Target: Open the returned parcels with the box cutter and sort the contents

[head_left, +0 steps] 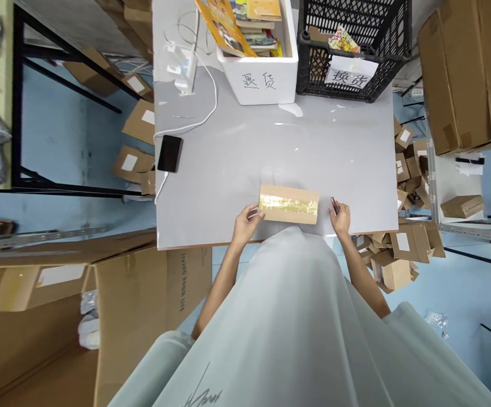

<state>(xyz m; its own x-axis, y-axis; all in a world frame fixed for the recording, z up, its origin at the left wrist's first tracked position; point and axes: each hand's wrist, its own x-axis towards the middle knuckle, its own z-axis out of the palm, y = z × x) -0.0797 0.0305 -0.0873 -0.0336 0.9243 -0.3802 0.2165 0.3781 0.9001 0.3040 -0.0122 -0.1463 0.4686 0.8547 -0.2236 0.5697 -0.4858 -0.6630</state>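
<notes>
A small cardboard box (288, 204) lies near the front edge of the table, with shiny yellowish tape running along its top. My left hand (246, 224) grips the box's left end, thumb and fingers at its corner. To the right of the box, and apart from it, my right hand (340, 219) is closed around a small utility knife (335, 204). The knife's dark and reddish tip points up and away from me, while most of its body is hidden in my fingers.
On the grey table (245, 147) stand a white bin (266, 85) of books and a black crate (356, 73) at the back. A black phone (169, 154) and a power strip (188, 70) lie left. Cardboard boxes (413, 169) are piled right; a large open carton (130, 316) stands front left.
</notes>
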